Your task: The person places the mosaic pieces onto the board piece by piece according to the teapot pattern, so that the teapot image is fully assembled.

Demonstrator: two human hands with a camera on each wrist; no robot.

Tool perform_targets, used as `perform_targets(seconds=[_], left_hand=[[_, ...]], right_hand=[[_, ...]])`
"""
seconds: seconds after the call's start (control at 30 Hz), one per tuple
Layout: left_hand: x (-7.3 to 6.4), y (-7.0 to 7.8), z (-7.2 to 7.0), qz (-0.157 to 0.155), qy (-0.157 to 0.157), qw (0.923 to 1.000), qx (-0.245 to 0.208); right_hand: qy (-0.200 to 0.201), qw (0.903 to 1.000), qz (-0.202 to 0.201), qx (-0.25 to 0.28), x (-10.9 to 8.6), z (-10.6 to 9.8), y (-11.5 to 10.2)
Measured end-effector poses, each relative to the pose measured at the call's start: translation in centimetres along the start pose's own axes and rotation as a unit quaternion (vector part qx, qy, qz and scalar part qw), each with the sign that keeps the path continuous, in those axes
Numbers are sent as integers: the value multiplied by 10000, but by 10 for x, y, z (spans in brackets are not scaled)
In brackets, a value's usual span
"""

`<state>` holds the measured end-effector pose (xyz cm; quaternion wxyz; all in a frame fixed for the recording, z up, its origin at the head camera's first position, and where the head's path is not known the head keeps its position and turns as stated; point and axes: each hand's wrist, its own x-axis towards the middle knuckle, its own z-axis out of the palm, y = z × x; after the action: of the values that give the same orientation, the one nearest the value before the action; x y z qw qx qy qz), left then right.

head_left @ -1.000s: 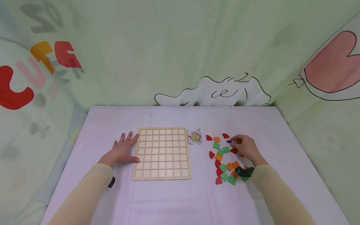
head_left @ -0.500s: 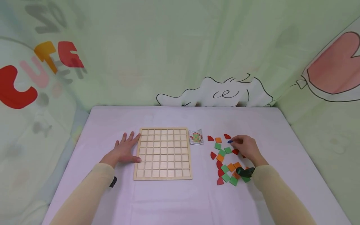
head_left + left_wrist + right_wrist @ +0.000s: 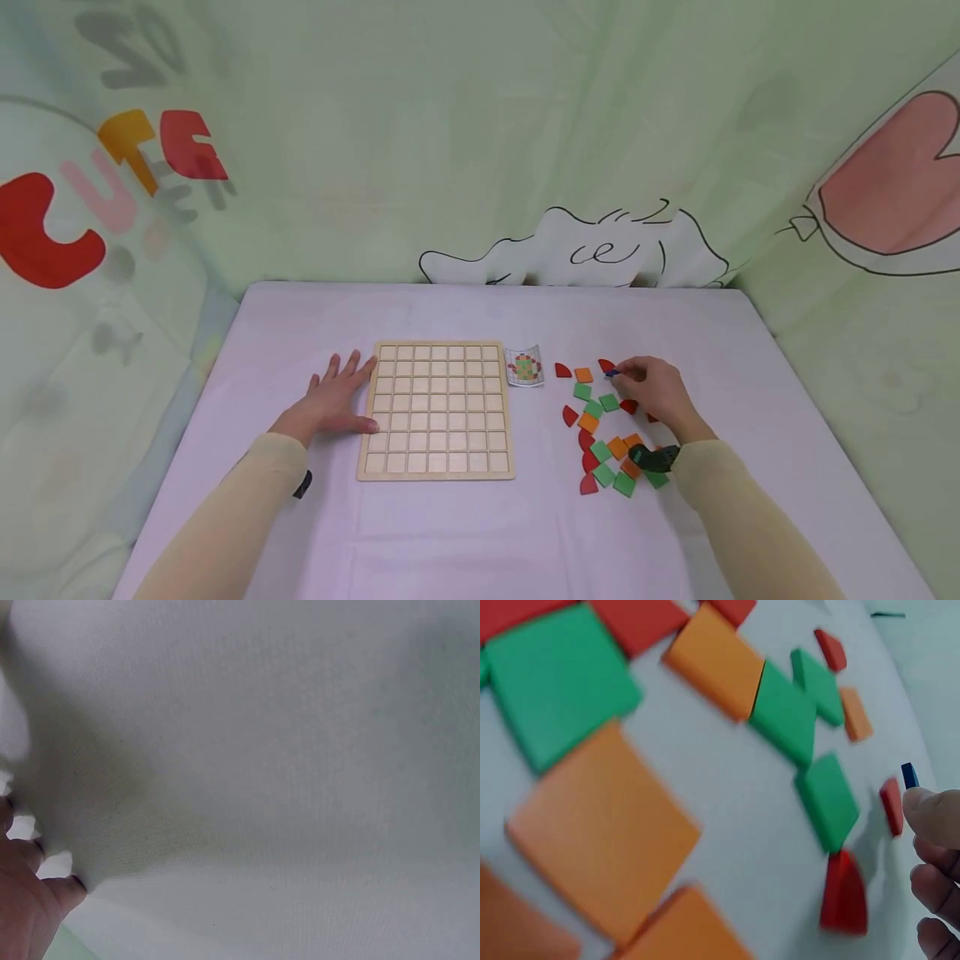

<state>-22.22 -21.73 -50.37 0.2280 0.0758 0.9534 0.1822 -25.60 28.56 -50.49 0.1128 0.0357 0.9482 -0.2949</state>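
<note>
My left hand lies spread at the left edge of a wooden grid board, index finger and thumb at its rim. In the left wrist view, its fingers show at the lower left against the pale cloth. Between thumb and fingertips, my right hand pinches a small blue piece, over the far side of the scattered pieces. Close by it lies a red quarter-round piece. Green square tiles, orange square tiles and more red quarter-rounds lie loose around and below that hand.
A small printed pattern card lies against the board's right side, showing a coloured figure on a grid. Pale cloth covers the table. A light green curtain hangs behind and on both sides.
My right fingers have tilted the blue piece up from where it lay flat. The left hand stays at the board. The whole view has shifted slightly right.
</note>
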Motion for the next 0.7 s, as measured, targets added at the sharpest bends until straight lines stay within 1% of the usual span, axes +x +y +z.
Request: perform_targets(seconds=[0.13,0.27,0.37,0.53,0.7], left_hand=[[0,0,0,21,-18,10000,-24],[-1,0,0,30,-30,10000,-45],[-1,0,-1,17,-57,10000,-42],[-2,2,-2,-4,-104,9999,2],[-1,2,-3,47,-129,9999,72]], right_hand=[[145,9996,-218,55,2,1,-13],[180,9990,-370,163,4,6,-32],[226,9977,-599,230,6,11,-46],[226,9943,-980,360,10,23,-73],[161,9912,-1252,389,15,42,-101]])
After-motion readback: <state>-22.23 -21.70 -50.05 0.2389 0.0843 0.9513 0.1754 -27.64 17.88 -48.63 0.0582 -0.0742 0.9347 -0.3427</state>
